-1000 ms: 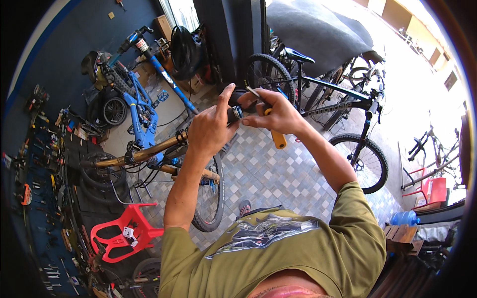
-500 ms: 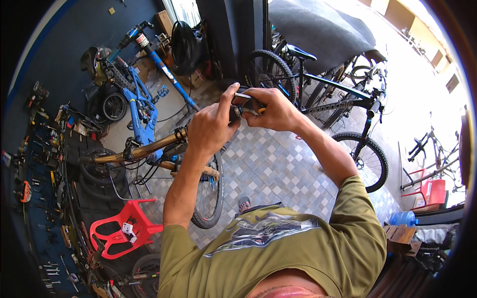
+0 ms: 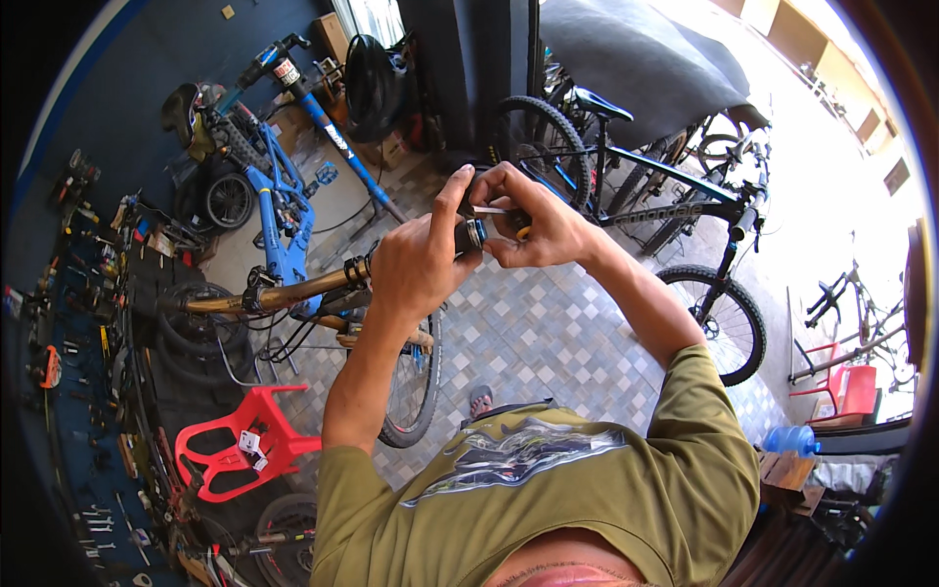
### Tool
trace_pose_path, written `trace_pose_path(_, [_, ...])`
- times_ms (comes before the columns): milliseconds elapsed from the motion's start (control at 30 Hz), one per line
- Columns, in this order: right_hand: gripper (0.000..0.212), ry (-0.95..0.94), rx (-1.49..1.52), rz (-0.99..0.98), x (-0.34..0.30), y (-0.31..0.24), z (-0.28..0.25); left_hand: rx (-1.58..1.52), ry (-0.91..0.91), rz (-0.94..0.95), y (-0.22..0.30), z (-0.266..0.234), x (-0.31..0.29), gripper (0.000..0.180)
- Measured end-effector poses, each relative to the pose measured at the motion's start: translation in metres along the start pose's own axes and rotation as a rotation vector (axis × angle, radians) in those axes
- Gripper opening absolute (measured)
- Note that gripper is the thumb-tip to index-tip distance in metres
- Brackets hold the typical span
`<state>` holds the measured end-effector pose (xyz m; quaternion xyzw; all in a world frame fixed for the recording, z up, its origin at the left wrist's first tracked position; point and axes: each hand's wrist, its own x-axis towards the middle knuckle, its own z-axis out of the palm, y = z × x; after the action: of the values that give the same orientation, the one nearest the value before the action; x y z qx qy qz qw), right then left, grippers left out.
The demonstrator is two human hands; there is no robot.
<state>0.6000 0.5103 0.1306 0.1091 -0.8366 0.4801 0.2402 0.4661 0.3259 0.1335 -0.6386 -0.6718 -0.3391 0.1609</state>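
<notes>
Left hand [image 3: 416,264]: index finger extended, other fingers curled around the black cylindrical grip with blue-and-silver end collar [image 3: 478,231], apparently at the right end of the gold-brown metal handlebar [image 3: 303,291]. Right hand [image 3: 546,227]: fingers nearly closed on a yellow-handled tool with thin metal shaft [image 3: 523,234], tip partly hidden. Judged step: tool work at the collar; calls for steady hold, shaft aligned. Black cables [image 3: 284,344] hang below the handlebar; red plastic chair [image 3: 282,430] near tiled floor's [image 3: 548,333] left edge.

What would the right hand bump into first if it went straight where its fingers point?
Probably the left hand, close in front of the right hand, though depth is unclear.
</notes>
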Motion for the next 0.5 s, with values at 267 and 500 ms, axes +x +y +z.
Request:
trace_pose_path(267, [0.061, -0.054, -0.081, -0.071, -0.004, 0.001, 0.006, 0.004, 0.002, 0.027, 0.005, -0.005, -0.009, 0.114])
trace_pose_path(500, [0.057, -0.060, -0.122, -0.162, 0.003, 0.001, 0.005, -0.061, -0.029, -0.012, 0.005, -0.010, -0.016, 0.106])
